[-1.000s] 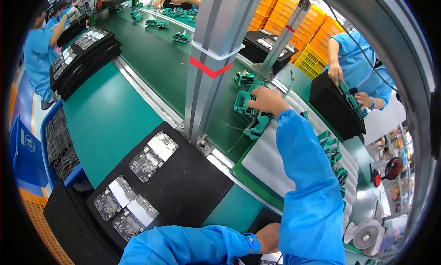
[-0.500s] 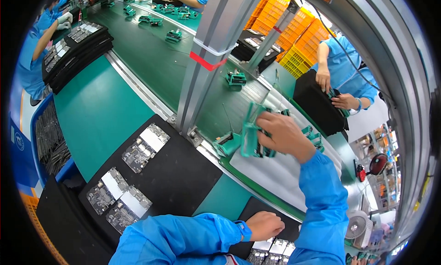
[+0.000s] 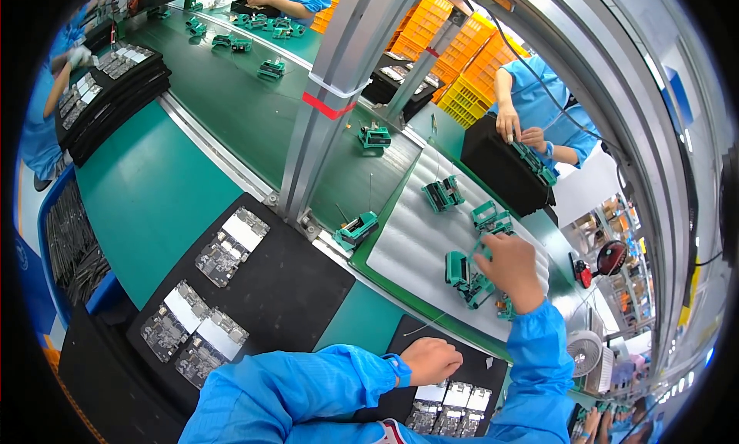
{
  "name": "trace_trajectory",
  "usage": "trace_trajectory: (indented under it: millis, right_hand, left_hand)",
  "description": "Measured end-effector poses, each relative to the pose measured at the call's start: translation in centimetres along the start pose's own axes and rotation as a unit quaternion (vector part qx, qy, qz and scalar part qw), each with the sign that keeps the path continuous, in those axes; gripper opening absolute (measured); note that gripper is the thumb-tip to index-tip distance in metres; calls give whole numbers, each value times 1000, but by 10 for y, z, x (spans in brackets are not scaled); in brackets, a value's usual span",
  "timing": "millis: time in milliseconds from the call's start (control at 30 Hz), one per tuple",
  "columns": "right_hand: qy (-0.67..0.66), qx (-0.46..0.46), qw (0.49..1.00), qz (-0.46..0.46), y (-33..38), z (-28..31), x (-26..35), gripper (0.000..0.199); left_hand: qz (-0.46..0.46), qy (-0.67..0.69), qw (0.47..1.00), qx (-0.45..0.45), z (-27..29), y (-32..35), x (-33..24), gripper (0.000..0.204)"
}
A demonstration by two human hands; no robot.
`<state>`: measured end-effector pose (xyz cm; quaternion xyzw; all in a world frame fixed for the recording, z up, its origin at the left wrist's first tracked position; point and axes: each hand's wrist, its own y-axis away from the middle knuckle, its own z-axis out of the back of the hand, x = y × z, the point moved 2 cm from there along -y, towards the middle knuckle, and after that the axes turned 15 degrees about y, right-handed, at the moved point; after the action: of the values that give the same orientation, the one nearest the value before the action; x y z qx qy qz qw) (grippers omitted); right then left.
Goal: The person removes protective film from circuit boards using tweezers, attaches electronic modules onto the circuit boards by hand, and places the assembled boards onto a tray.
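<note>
My right hand (image 3: 512, 271) reaches over a pale foam-lined tray (image 3: 400, 240), its fingers closed round the edge of a green plastic frame (image 3: 469, 281). More green frames (image 3: 490, 217) lie beside it on the foam, and a pair (image 3: 443, 194) sits farther back. My left hand (image 3: 433, 361) is closed with curled fingers over a black mat near the lower edge; anything inside it is hidden. Just below that hand lie several circuit boards (image 3: 449, 407) with white labels. Another green frame (image 3: 356, 230) rests by the belt's metal rail, left of the tray.
A metal post (image 3: 323, 113) rises at the belt's near edge. Three circuit boards (image 3: 232, 246) lie on a black mat (image 3: 292, 290) to my left. The green belt (image 3: 239, 98) carries more frames. Across it, a co-worker's hands (image 3: 519, 132) handle green frames. A blue bin (image 3: 77, 236) holds thin dark strips.
My right hand has moved right and nearer, from the tray's left side with a green frame to the frames on its right. The left hand stays nearly in place. My view has shifted slightly.
</note>
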<state>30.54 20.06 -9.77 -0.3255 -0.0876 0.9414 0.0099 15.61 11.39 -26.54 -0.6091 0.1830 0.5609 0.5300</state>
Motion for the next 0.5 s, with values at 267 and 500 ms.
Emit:
trace_trajectory:
  millis: [267,500]
  right_hand:
    - [-204,-208,931,221,-72,-3,145,53]
    - [-360,-211,907,59,-47,-3,96,28]
  left_hand:
    - [-26,16,999,-30,1,3,-2,16]
    - [-12,-4,1000,-2,7,-4,-10,14]
